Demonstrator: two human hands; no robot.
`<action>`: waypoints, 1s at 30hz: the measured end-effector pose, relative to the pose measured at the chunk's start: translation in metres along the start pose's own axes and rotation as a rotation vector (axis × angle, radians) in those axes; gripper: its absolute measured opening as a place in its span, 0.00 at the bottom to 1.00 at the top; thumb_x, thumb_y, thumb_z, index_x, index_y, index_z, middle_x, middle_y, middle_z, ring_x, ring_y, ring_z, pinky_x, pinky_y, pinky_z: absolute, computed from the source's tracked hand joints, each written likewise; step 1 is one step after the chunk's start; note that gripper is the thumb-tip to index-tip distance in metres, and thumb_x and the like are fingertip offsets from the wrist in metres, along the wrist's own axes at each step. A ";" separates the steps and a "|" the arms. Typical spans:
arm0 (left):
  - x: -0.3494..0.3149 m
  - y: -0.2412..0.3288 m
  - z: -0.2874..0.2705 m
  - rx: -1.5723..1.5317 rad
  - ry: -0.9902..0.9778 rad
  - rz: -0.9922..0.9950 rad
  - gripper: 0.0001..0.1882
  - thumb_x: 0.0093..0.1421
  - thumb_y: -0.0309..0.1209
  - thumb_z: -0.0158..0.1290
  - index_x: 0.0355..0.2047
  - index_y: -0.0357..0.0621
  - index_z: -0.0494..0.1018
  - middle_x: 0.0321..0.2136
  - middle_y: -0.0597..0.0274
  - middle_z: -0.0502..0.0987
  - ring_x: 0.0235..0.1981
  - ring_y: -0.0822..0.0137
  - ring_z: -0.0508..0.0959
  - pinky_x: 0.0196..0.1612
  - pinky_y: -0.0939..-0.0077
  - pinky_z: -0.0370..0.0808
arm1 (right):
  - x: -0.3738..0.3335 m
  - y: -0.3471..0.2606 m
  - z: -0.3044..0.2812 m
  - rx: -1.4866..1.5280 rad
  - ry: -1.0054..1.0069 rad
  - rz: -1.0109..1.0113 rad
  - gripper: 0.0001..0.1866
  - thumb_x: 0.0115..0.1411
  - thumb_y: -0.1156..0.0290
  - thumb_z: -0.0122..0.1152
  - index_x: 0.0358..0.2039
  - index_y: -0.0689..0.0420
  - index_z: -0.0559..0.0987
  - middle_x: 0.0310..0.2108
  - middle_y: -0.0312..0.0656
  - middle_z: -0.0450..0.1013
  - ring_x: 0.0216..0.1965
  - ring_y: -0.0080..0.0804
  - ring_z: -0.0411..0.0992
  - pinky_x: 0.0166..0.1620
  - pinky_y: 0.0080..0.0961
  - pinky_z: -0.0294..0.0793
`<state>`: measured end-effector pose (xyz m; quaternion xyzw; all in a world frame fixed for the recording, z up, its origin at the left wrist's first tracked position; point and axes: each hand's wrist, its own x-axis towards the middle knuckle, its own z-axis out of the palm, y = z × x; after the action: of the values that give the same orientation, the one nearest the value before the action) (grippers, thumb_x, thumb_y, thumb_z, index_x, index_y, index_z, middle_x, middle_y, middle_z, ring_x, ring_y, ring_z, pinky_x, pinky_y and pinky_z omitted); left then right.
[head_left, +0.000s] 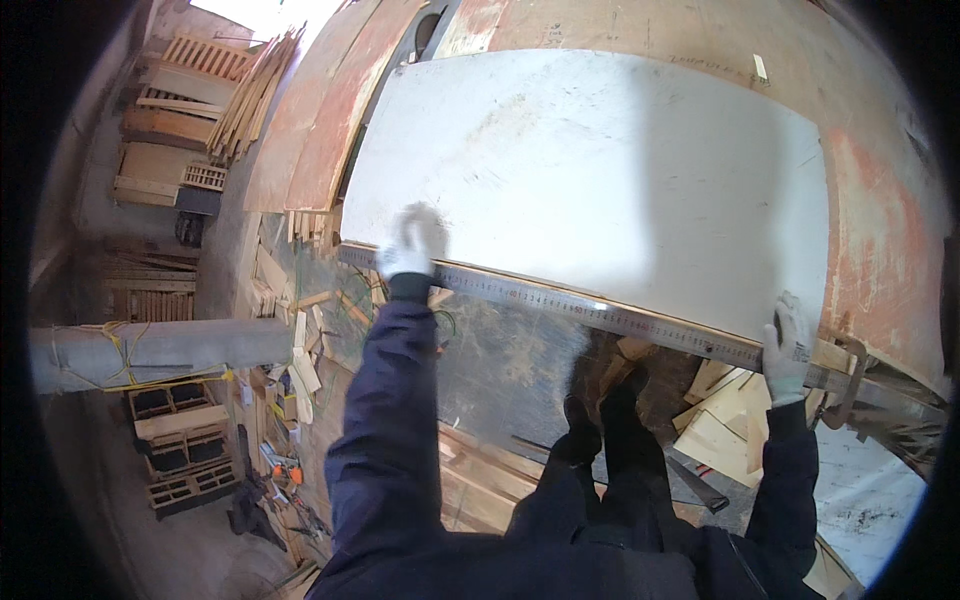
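A long steel ruler (pixel 560 302) runs along the near edge of a large white board (pixel 560 160). My left hand (pixel 415 243), in a pale glove, is at the ruler's left part, over the board's edge; motion smears its fingers. Near the board's right corner, my gloved right hand (pixel 788 340) grips the ruler's right part, its fingers reaching over the board and its thumb apart on the left. The undersides of both hands are hidden. A dark shadow falls across the right half of the board.
Reddish-brown sheets (pixel 880 240) lie around the board. A rusty clamp (pixel 848 385) stands right of my right hand. Wood offcuts (pixel 730 425) and a handsaw (pixel 698 486) lie below, near my feet. At left are a grey beam (pixel 170 357) and stacked slatted wood (pixel 205 57).
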<state>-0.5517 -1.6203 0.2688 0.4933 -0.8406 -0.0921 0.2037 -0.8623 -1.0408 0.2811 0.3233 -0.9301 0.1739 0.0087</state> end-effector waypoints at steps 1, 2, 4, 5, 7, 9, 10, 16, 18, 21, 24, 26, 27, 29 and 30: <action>0.029 -0.035 -0.003 0.337 -0.048 -0.227 0.22 0.69 0.48 0.44 0.56 0.56 0.76 0.44 0.48 0.82 0.47 0.47 0.82 0.53 0.52 0.76 | -0.001 -0.001 0.001 0.009 0.020 -0.014 0.24 0.61 0.72 0.56 0.58 0.62 0.75 0.65 0.51 0.68 0.68 0.49 0.61 0.71 0.42 0.58; 0.060 -0.072 -0.006 0.425 -0.109 -0.325 0.26 0.69 0.54 0.38 0.59 0.62 0.73 0.47 0.46 0.81 0.50 0.46 0.80 0.55 0.50 0.75 | -0.002 -0.002 0.002 0.015 0.035 -0.010 0.23 0.61 0.73 0.56 0.58 0.62 0.75 0.64 0.51 0.68 0.68 0.49 0.62 0.71 0.42 0.58; 0.104 -0.142 -0.008 0.345 -0.076 -0.203 0.32 0.69 0.56 0.39 0.60 0.47 0.72 0.54 0.39 0.76 0.55 0.44 0.77 0.59 0.51 0.72 | -0.002 -0.002 0.004 -0.002 0.077 -0.010 0.22 0.62 0.74 0.54 0.56 0.63 0.76 0.62 0.52 0.70 0.66 0.49 0.65 0.70 0.42 0.60; 0.124 -0.168 -0.003 0.322 -0.148 -0.274 0.34 0.68 0.57 0.39 0.59 0.41 0.72 0.56 0.37 0.75 0.57 0.41 0.75 0.61 0.52 0.70 | -0.003 -0.002 0.006 0.017 0.078 -0.011 0.21 0.62 0.75 0.53 0.56 0.63 0.76 0.61 0.52 0.71 0.66 0.49 0.65 0.69 0.42 0.60; 0.148 -0.203 0.008 0.281 -0.190 -0.194 0.35 0.67 0.57 0.41 0.61 0.41 0.70 0.60 0.37 0.72 0.62 0.40 0.71 0.63 0.53 0.68 | -0.004 -0.002 0.008 0.054 0.077 -0.018 0.21 0.62 0.75 0.51 0.55 0.64 0.76 0.60 0.52 0.72 0.65 0.49 0.66 0.69 0.41 0.62; 0.154 -0.217 0.017 0.096 -0.159 -0.294 0.36 0.66 0.56 0.42 0.63 0.39 0.69 0.61 0.39 0.72 0.63 0.42 0.71 0.64 0.56 0.66 | -0.005 -0.001 0.010 0.064 0.079 -0.053 0.19 0.65 0.75 0.50 0.54 0.65 0.77 0.59 0.52 0.73 0.64 0.49 0.68 0.68 0.41 0.64; 0.155 -0.216 0.019 0.099 -0.141 -0.297 0.36 0.66 0.55 0.42 0.64 0.40 0.68 0.61 0.40 0.72 0.63 0.43 0.70 0.65 0.57 0.65 | -0.005 0.000 0.010 0.075 0.078 -0.053 0.18 0.65 0.74 0.49 0.54 0.65 0.77 0.59 0.52 0.73 0.64 0.49 0.68 0.67 0.41 0.64; 0.147 -0.182 0.009 0.067 -0.100 -0.333 0.37 0.65 0.55 0.43 0.63 0.38 0.69 0.61 0.42 0.73 0.64 0.47 0.71 0.65 0.60 0.65 | -0.004 0.001 0.013 0.103 0.096 -0.068 0.17 0.68 0.72 0.49 0.53 0.67 0.77 0.58 0.53 0.74 0.64 0.50 0.69 0.67 0.42 0.65; 0.146 -0.176 0.006 0.114 -0.116 -0.331 0.37 0.65 0.55 0.43 0.62 0.38 0.70 0.60 0.41 0.74 0.63 0.47 0.71 0.65 0.60 0.65 | -0.004 0.001 0.013 0.072 0.108 -0.085 0.17 0.68 0.72 0.49 0.53 0.67 0.77 0.58 0.53 0.74 0.64 0.51 0.69 0.67 0.42 0.65; 0.144 -0.176 0.005 0.140 -0.089 -0.350 0.36 0.65 0.55 0.43 0.61 0.38 0.72 0.58 0.40 0.75 0.62 0.46 0.73 0.64 0.59 0.66 | -0.004 0.000 0.013 0.068 0.097 -0.093 0.17 0.67 0.73 0.49 0.52 0.66 0.77 0.57 0.53 0.75 0.64 0.51 0.69 0.67 0.43 0.65; 0.145 -0.181 0.006 0.065 -0.090 -0.362 0.35 0.67 0.55 0.44 0.59 0.36 0.73 0.56 0.39 0.76 0.60 0.46 0.75 0.62 0.58 0.68 | -0.003 -0.003 0.013 0.082 0.098 -0.060 0.17 0.66 0.74 0.49 0.51 0.66 0.78 0.57 0.53 0.75 0.64 0.51 0.69 0.66 0.42 0.66; 0.144 -0.177 0.005 0.049 -0.062 -0.360 0.33 0.68 0.54 0.43 0.59 0.38 0.74 0.56 0.41 0.77 0.60 0.46 0.75 0.62 0.59 0.68 | -0.002 -0.006 0.013 0.066 0.116 -0.069 0.16 0.65 0.75 0.49 0.50 0.65 0.78 0.57 0.53 0.75 0.63 0.51 0.70 0.66 0.42 0.67; 0.138 -0.168 0.005 0.074 -0.046 -0.336 0.33 0.68 0.54 0.43 0.59 0.38 0.74 0.56 0.42 0.77 0.59 0.46 0.75 0.62 0.59 0.68 | -0.001 -0.008 0.012 0.065 0.131 -0.064 0.16 0.65 0.75 0.49 0.50 0.65 0.78 0.57 0.53 0.75 0.63 0.51 0.70 0.66 0.42 0.67; 0.122 -0.138 0.001 0.123 -0.007 -0.288 0.32 0.68 0.53 0.43 0.58 0.40 0.75 0.56 0.44 0.77 0.59 0.46 0.75 0.62 0.59 0.68 | 0.000 -0.012 0.010 0.079 0.160 -0.039 0.15 0.63 0.76 0.50 0.47 0.65 0.80 0.54 0.52 0.77 0.60 0.50 0.72 0.64 0.41 0.68; 0.106 -0.115 -0.002 0.154 0.004 -0.223 0.31 0.69 0.52 0.42 0.60 0.41 0.73 0.57 0.45 0.77 0.59 0.46 0.75 0.61 0.58 0.68 | 0.000 -0.014 0.008 0.065 0.167 -0.037 0.15 0.63 0.76 0.50 0.46 0.65 0.80 0.53 0.52 0.77 0.60 0.49 0.73 0.64 0.41 0.69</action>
<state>-0.5053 -1.7694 0.2567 0.5980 -0.7848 -0.0485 0.1554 -0.8531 -1.0543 0.2779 0.3250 -0.9139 0.2302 0.0787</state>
